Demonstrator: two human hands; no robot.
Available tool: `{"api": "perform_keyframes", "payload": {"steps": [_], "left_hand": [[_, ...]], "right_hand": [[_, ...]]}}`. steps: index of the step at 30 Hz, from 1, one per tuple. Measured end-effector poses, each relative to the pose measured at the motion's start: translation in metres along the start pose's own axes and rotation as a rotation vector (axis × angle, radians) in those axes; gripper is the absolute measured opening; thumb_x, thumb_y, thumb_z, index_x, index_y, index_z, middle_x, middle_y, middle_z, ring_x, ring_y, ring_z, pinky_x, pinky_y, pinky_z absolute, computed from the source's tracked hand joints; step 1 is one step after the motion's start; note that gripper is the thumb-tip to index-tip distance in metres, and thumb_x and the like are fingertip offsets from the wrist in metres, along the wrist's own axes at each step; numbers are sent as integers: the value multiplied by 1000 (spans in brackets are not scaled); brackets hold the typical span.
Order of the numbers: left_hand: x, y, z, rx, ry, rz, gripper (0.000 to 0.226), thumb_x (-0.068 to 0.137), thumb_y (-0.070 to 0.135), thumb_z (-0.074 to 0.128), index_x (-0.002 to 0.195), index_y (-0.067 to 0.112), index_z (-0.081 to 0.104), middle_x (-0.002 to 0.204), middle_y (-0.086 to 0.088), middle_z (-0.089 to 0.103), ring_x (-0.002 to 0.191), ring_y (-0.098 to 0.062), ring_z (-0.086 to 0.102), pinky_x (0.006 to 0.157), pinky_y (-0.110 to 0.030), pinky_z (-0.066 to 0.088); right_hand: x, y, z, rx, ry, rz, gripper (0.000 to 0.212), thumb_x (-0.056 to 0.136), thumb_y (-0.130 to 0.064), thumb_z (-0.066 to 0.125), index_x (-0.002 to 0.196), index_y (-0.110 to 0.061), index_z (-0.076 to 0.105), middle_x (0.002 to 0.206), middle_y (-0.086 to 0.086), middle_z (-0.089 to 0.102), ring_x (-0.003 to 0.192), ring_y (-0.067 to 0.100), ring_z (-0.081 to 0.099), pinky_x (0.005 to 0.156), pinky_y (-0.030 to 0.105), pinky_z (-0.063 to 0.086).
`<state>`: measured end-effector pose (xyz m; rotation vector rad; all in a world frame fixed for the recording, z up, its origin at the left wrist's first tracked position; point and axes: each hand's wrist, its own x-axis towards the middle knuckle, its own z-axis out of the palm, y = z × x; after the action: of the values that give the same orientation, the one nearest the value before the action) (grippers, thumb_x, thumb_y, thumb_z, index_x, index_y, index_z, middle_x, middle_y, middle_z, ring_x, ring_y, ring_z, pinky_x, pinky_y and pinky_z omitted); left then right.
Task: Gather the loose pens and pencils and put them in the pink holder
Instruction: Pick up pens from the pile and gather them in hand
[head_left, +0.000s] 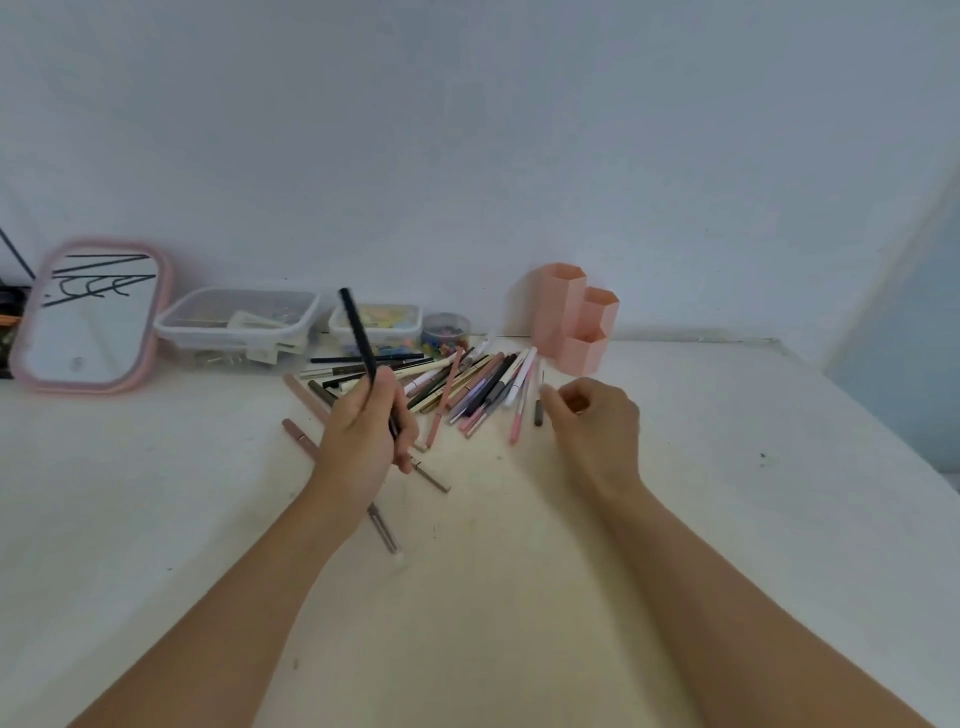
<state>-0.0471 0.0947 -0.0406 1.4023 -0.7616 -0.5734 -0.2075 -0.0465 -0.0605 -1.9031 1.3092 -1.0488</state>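
The left hand (363, 431) holds a black pen (358, 338) in a closed grip, its long axis steeply tilted, upper end pointing up and away. The right hand (592, 415), fingers loosely curled and holding nothing, hovers beside the pile of pens (467, 384) fanned on the table (519, 571). The pink holder (574, 317) stands upright just behind.

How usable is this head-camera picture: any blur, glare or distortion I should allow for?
Head view: soft, even light with only faint shadows under the arms; no glare on the table. The black pen raised in the left hand is smeared by motion. The right hand is slightly soft. Wide-angle bending curves the table's far edge; the pink holder reads clearly.
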Motion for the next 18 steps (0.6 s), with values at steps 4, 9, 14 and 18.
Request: {"api": "perform_keyframes", "payload": {"steps": [4, 9, 14, 18], "left_hand": [[3, 1, -5, -84, -45, -95, 39, 109, 28, 32, 77, 13, 48, 47, 4, 30, 41, -14, 27, 43, -28, 36], [4, -5, -2, -25, -94, -74, 34, 110, 24, 37, 81, 17, 51, 58, 4, 29, 47, -11, 27, 41, -26, 33], [9, -8, -2, -153, -76, -112, 26, 109, 14, 37, 112, 14, 63, 68, 4, 47, 50, -8, 38, 41, -21, 37], [12, -6, -2, -280, -36, -185, 33, 107, 2, 39, 121, 22, 61, 82, -1, 53, 55, -8, 46, 43, -20, 40]], "right_hand": [[14, 13, 2, -220, -49, 59, 32, 76, -49, 68, 92, -21, 68, 91, -7, 66, 88, 17, 63, 75, 33, 50], [16, 9, 12, -396, -40, 5, 31, 79, -40, 59, 87, -12, 68, 84, 1, 68, 81, 26, 63, 73, 36, 54], [17, 16, 9, -334, 20, 23, 19, 80, -25, 58, 77, -10, 69, 78, 3, 68, 73, 28, 64, 69, 39, 57], [15, 9, -8, 94, 161, 43, 11, 85, -20, 64, 85, -17, 74, 79, -4, 73, 71, 16, 70, 75, 35, 57]]}}
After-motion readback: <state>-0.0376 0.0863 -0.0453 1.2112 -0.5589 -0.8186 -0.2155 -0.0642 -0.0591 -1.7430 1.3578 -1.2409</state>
